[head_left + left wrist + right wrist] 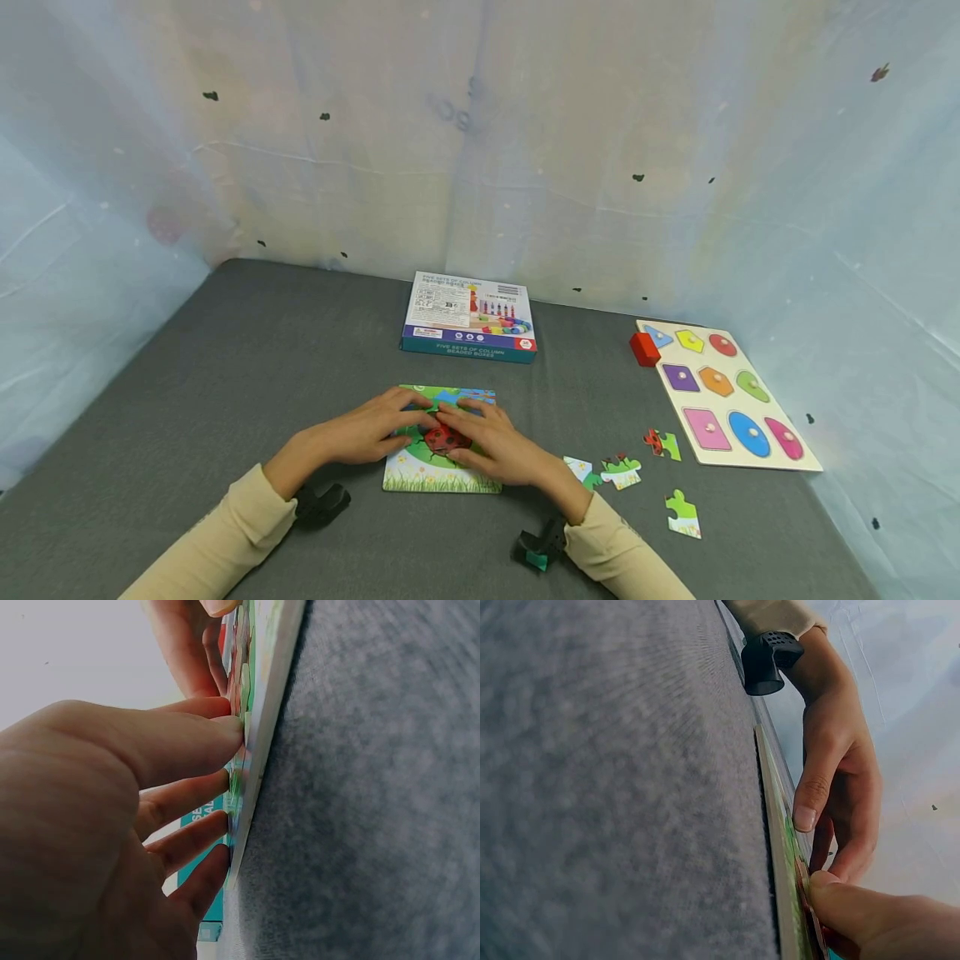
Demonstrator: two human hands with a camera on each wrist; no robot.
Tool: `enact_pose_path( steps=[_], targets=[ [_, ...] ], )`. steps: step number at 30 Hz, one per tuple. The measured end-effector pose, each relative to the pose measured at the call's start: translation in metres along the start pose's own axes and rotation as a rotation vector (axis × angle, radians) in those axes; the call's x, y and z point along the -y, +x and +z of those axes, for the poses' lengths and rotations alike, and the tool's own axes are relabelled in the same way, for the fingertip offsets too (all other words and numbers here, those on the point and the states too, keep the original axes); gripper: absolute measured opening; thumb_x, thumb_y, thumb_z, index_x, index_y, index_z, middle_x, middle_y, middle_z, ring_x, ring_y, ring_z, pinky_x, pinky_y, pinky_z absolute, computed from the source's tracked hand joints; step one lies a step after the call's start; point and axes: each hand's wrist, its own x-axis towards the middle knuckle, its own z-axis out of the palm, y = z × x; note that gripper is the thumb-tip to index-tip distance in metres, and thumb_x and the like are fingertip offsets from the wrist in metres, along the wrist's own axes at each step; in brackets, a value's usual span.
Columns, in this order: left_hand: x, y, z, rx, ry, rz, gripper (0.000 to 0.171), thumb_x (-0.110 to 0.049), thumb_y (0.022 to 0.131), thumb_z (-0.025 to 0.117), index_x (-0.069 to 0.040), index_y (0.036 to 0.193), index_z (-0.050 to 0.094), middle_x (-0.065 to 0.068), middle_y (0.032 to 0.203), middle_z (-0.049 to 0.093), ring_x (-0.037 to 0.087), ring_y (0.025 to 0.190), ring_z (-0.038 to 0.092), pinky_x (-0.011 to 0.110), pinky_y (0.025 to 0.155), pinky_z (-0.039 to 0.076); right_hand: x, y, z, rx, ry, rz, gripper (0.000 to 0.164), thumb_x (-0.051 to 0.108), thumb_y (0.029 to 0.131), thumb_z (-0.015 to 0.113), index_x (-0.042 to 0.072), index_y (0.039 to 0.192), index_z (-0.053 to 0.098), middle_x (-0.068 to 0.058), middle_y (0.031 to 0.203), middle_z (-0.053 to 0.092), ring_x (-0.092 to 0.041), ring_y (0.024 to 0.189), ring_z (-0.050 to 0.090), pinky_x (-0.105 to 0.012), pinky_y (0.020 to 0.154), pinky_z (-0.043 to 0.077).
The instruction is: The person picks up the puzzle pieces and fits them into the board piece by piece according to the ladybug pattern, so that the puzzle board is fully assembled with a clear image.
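Observation:
A square jigsaw puzzle (442, 483) with a red ladybug on a green leaf lies flat on the grey cloth. My left hand (366, 430) rests its spread fingertips on the left half of the picture. From the right, my right hand (497, 448) touches the ladybug's right side, its fingers extended over the picture. In the left wrist view, the left thumb and fingers press the puzzle's upper face. In the right wrist view, the right thumb (840, 900) lies on a raised reddish edge near the middle. Parts of the picture are hidden under both hands.
Several loose puzzle pieces (621, 472) lie right of my right hand. Farther right is a wooden board of knobbed shapes (708, 457), with a red block (645, 349) at its left edge. A flat printed box (468, 325) lies behind the puzzle.

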Motion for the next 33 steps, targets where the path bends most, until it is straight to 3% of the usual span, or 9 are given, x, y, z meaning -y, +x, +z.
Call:
enact_pose_path(
  steps=[19, 33],
  targets=[
    [0.0, 0.001, -0.001, 0.01, -0.017, -0.003, 0.041, -0.007, 0.091, 0.058, -0.018, 0.131, 0.056, 0.011, 0.135, 0.046, 0.03, 0.124, 0.039, 0.051, 0.096, 0.038, -0.008, -0.002, -0.007, -0.073, 0.0, 0.012, 0.046, 0.023, 0.095, 0.055, 0.007, 0.138, 0.046, -0.014, 0.147, 0.033, -0.032, 0.135, 0.027, -0.05, 0.104, 0.03],
    [0.001, 0.0, 0.0, 0.003, -0.02, 0.01, 0.038, -0.008, 0.091, 0.059, -0.019, 0.127, 0.059, 0.011, 0.133, 0.047, 0.03, 0.123, 0.039, 0.051, 0.096, 0.038, -0.012, -0.003, -0.005, -0.086, 0.044, 0.009, 0.045, 0.02, 0.095, 0.055, 0.008, 0.137, 0.047, -0.016, 0.146, 0.035, -0.032, 0.136, 0.028, -0.051, 0.109, 0.021]
  ],
)
